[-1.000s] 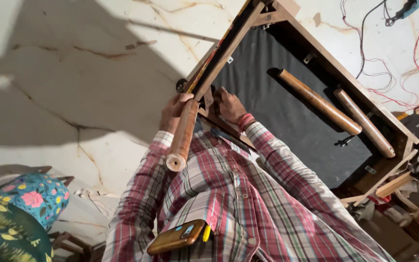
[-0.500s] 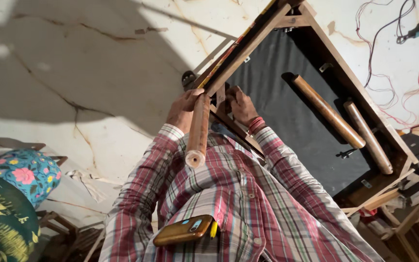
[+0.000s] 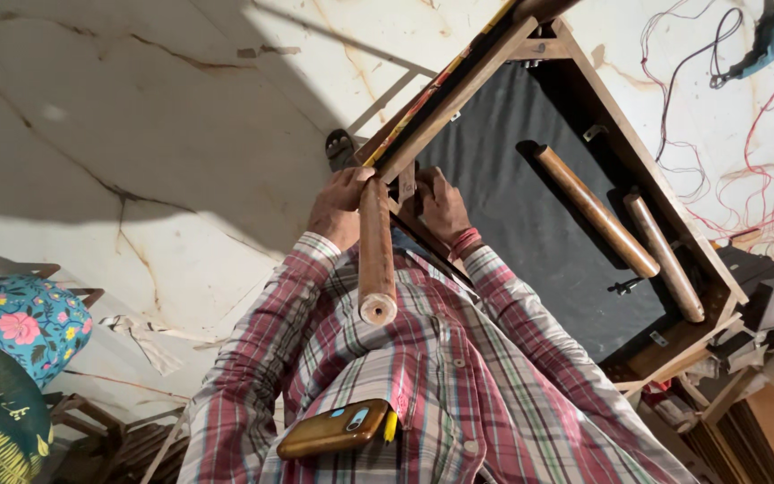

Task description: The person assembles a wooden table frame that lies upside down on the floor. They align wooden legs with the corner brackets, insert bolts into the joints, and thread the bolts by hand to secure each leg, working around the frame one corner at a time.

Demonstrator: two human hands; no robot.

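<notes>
left hand grips the round brown wooden leg; right hand clasps the dark wooden frame (black cloth underside).

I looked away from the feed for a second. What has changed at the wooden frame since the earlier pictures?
The wooden leg has swung from slanted toward upright, its cut end now pointing at the shirt. The left hand stays against it, the right hand stays at the frame. The two fitted legs are unchanged.
</notes>
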